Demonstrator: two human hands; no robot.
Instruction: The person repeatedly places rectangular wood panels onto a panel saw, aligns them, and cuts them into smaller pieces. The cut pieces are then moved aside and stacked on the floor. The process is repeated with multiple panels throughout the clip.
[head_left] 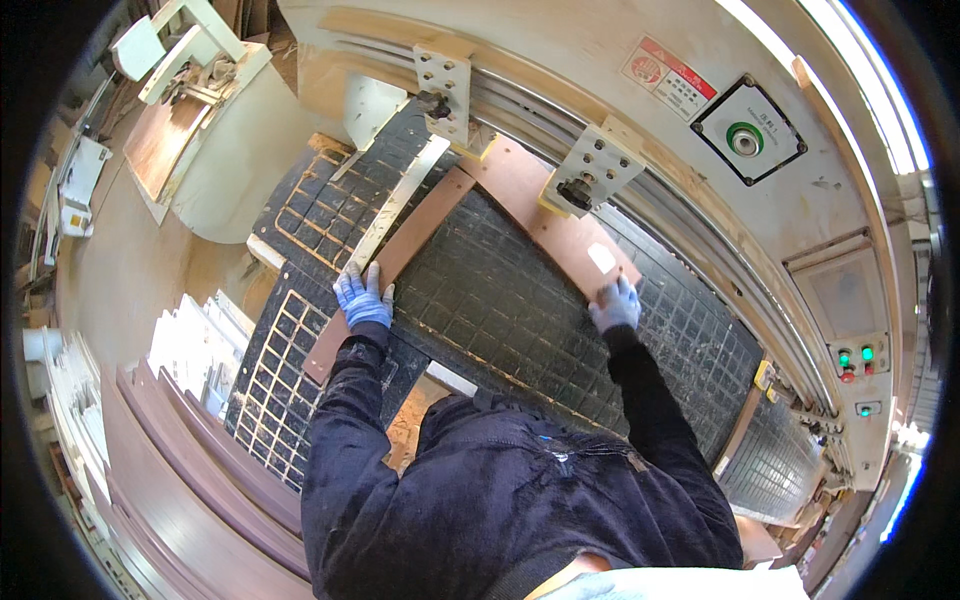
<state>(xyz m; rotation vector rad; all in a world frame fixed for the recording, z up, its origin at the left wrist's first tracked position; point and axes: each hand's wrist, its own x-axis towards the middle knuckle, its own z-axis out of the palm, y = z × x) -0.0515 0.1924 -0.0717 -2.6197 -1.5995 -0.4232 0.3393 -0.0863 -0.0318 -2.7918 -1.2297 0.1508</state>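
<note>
My left hand [364,299], in a blue and pale grey glove, lies across a narrow brown board [420,232] with its fingers spread. The board slants over a black gridded machine bed [480,290], beside a pale straight strip [400,205]. My right hand [615,306], gloved the same way, rests at the near end of a wider brown board [545,215], fingers stretched onto it. A white patch [601,257] shows on that board near my fingers. The two boards meet at their far ends, forming a corner.
Two metal brackets with dark knobs, a left one [443,95] and a right one [590,170], sit on a rail beyond the boards. A control panel [858,370] with lit green buttons is at right. Long brown panels [190,470] are stacked at lower left.
</note>
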